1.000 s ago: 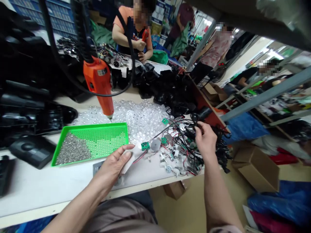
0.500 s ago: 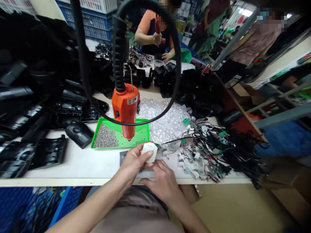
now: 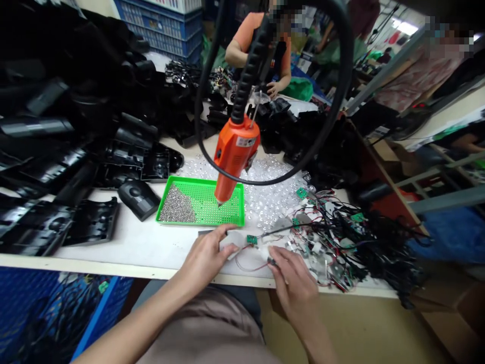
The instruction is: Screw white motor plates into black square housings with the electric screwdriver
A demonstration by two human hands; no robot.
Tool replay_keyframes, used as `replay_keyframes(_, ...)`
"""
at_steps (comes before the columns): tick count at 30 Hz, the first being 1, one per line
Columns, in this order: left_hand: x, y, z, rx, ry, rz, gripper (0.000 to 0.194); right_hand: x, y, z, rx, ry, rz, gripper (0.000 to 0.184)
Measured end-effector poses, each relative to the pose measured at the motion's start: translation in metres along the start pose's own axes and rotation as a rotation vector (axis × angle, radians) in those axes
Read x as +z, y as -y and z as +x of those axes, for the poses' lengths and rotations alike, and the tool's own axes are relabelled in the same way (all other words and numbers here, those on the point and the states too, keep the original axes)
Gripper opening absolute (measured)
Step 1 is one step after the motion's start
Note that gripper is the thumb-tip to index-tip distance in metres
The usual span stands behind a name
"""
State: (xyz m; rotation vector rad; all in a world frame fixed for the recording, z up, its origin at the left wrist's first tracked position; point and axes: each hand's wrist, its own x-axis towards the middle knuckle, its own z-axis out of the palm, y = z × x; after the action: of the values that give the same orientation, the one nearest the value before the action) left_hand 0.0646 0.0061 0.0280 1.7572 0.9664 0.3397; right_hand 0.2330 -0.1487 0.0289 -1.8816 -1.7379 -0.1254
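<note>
My left hand (image 3: 206, 258) is curled, its thumb and forefinger around a pale, blurred plate (image 3: 235, 238). Just right of that plate is a small green circuit board (image 3: 252, 239), with thin wires and a black cable leading away to the right. Fingertips of my right hand (image 3: 297, 278) pinch a small white part (image 3: 265, 254) with a dark end, low over the front of the bench; its exact kind is blurred. Thin red and dark wires (image 3: 250, 267) loop between my hands. An orange electric screwdriver (image 3: 237, 156) hangs tilted above a green tray (image 3: 200, 223).
Silvery screws (image 3: 176, 205) fill the tray's left side. Beyond lie clear plastic pieces (image 3: 271, 174). A tangle of wired boards and cables (image 3: 348, 242) covers the right. Black housings (image 3: 138, 199) crowd the left. A black hose (image 3: 291, 177) loops overhead. A co-worker (image 3: 280, 76) sits opposite.
My hands have moved apart, the right one going rightward with a small white part. The green board and wires now show between them. The screwdriver appears further right and more tilted.
</note>
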Motion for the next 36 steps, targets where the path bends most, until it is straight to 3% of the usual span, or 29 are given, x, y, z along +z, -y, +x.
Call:
replay_keyframes(4,0.0,0.009,-0.008,0.027,0.131,-0.01,0.041,0.002,0.013,0.012,-0.121,0.117,0.126,0.046)
replay_keyframes(8,-0.006,0.022,-0.024,0.083,0.257,-0.015,0.055,0.008,0.015,0.016,-0.196,0.255,0.126,0.049)
replay_keyframes(14,-0.017,0.018,-0.037,0.062,0.179,0.045,0.05,0.014,0.023,0.018,-0.4,0.266,-0.053,0.045)
replay_keyframes(20,-0.017,0.034,-0.037,-0.073,0.157,-0.213,0.041,0.021,0.034,0.033,-0.641,0.248,-0.086,0.038)
replay_keyframes(25,-0.028,0.048,-0.056,-0.164,0.146,-0.434,0.038,0.035,0.036,0.033,-0.547,0.379,0.147,0.037)
replay_keyframes(31,-0.043,0.057,-0.069,-0.199,0.128,-0.399,0.035,0.053,0.057,0.033,-0.505,0.349,0.25,0.037)
replay_keyframes(36,-0.041,0.062,-0.065,-0.229,0.097,-0.438,0.031,0.055,0.062,0.049,-0.386,0.477,0.407,0.039)
